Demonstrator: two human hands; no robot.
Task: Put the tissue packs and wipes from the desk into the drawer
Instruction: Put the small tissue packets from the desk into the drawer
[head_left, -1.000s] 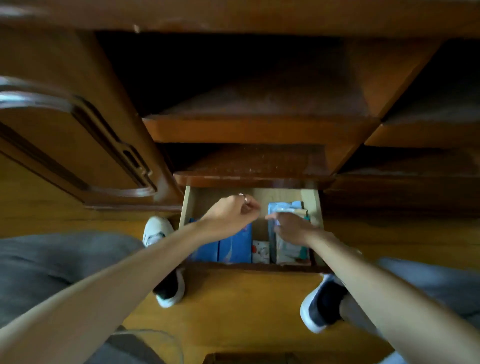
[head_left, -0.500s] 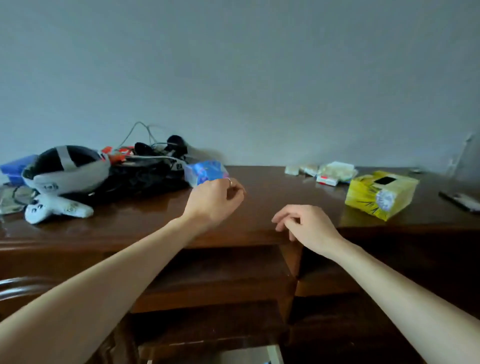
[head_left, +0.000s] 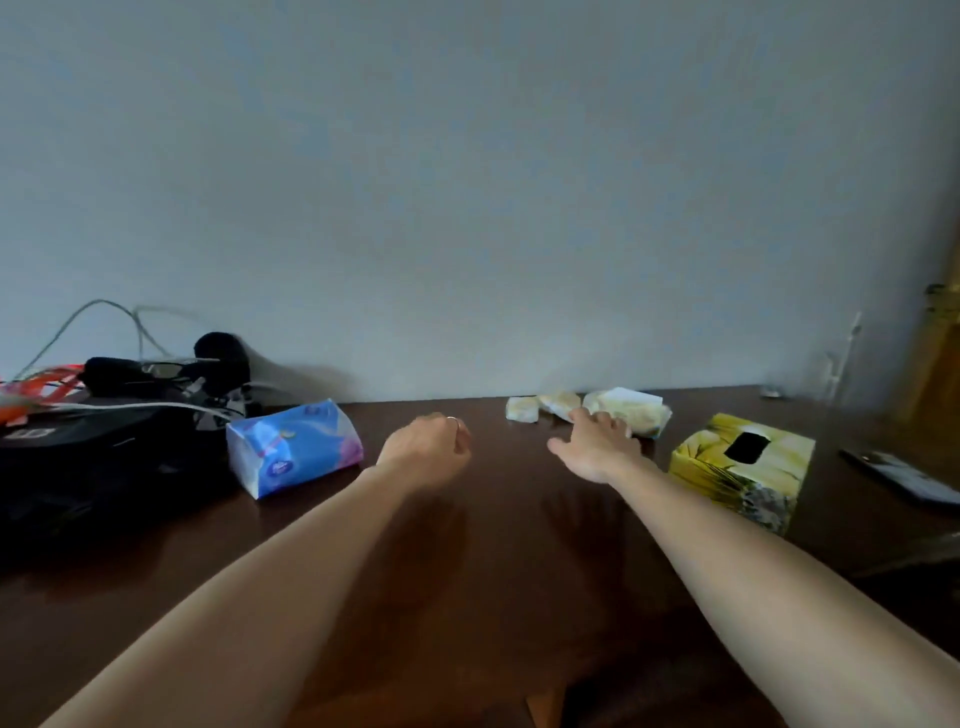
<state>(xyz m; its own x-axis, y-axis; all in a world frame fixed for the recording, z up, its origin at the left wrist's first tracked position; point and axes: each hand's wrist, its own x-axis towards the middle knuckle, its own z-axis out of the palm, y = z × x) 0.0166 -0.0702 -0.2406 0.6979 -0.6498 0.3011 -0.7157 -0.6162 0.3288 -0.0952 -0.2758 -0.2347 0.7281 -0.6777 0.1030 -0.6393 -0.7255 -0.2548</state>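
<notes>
Brown desk: big, dark and shiny. A second ago the eyes looked down into the open drawer, where packs already lay. Now they look up at the desk top, so more packs must be fetched. The drawer is out of sight.
Black bag: one, at 9 o'clock, with wires on it.
Yellow tissue box: one, at 3 o'clock.
Blue tissue pack: one, beside the bag, left of the left hand.
Small pale packs: about four, in a bunch at 1 o'clock by the wall. They are blurry, so the count is a guess.
Right hand: has reached out, fingers spread, tips at the pale packs. It grips nothing yet.
Left hand: loosely curled over the desk, holding nothing.
</notes>
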